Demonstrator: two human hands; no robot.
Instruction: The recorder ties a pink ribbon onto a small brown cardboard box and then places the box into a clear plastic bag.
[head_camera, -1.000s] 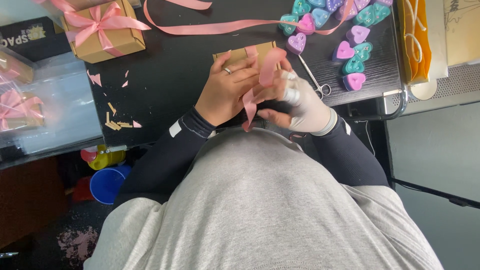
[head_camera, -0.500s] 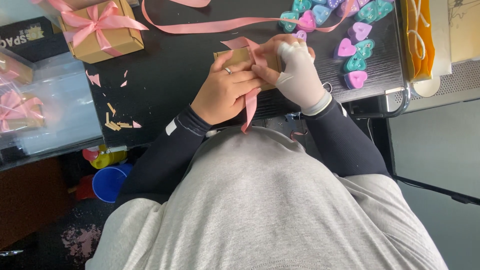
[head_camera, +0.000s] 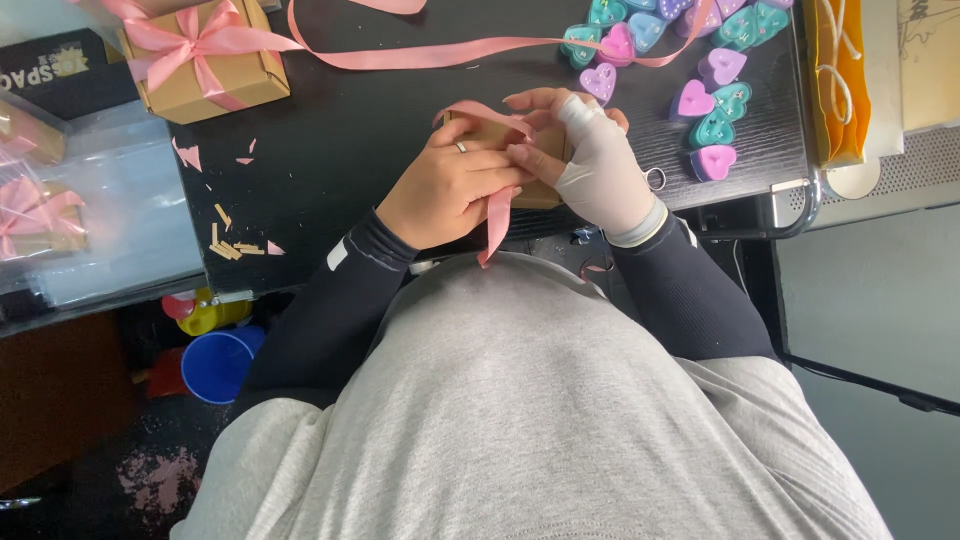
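Observation:
A small brown cardboard box (head_camera: 487, 133) sits on the black table (head_camera: 340, 130) under both my hands. My left hand (head_camera: 445, 190), with a ring, presses on the box and pinches a pink ribbon (head_camera: 497, 215) whose end hangs down over the table edge. My right hand (head_camera: 590, 165), in a white wrap with bare fingertips, holds the ribbon looped across the box top. The box is mostly hidden by my hands.
A finished brown box with a pink bow (head_camera: 205, 60) stands at the far left. Several heart-shaped candles (head_camera: 700, 70) in pink, purple and teal lie at the far right. A long pink ribbon (head_camera: 420, 50) runs across the back. Paper scraps (head_camera: 230, 245), clear bags (head_camera: 90, 200), a blue cup (head_camera: 218, 362).
My hands have shifted on the box. The right hand has moved up over the top of the box with the ribbon, and the ribbon loop now lies across the box top.

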